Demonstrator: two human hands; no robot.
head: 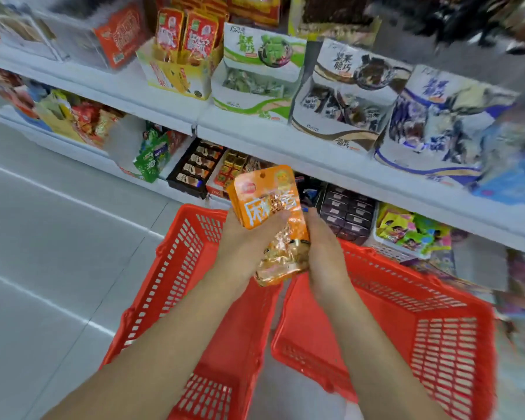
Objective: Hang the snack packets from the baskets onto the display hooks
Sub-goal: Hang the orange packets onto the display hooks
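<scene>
– Bare forearms are recorded nearest the lens, both stretched forward. What is held?

– A stack of snack packets [267,201] is held between the two hands. The left hand [243,242] is closed round the stack's left edge, with its thumb pressed across the front of the uppermost packet. The right hand [323,247] is curled against the lower right edge. Its fingertips are hidden behind the foil, so only a grip from that side can be stated.

– Appearance of the packets?

– Orange fronts are noted, with a small round hang hole at the top centre. A red oval mark is seen at the upper left, with large white characters and a picture of the contents below. The lower portion is crinkled, glossy and gold-toned. Several edges are fanned at the left; the count cannot be told.

– Position?

– The stack is held roughly upright, its top raised above both hands. Below the left hand a red basket [170,268] is seen. Below and to the right of the right hand a second red basket [437,328] is seen, with a narrow gap between the two. Beyond the hands, white shelves [285,140] stocked with boxed and bagged goods are recorded, blurred at the right.
</scene>
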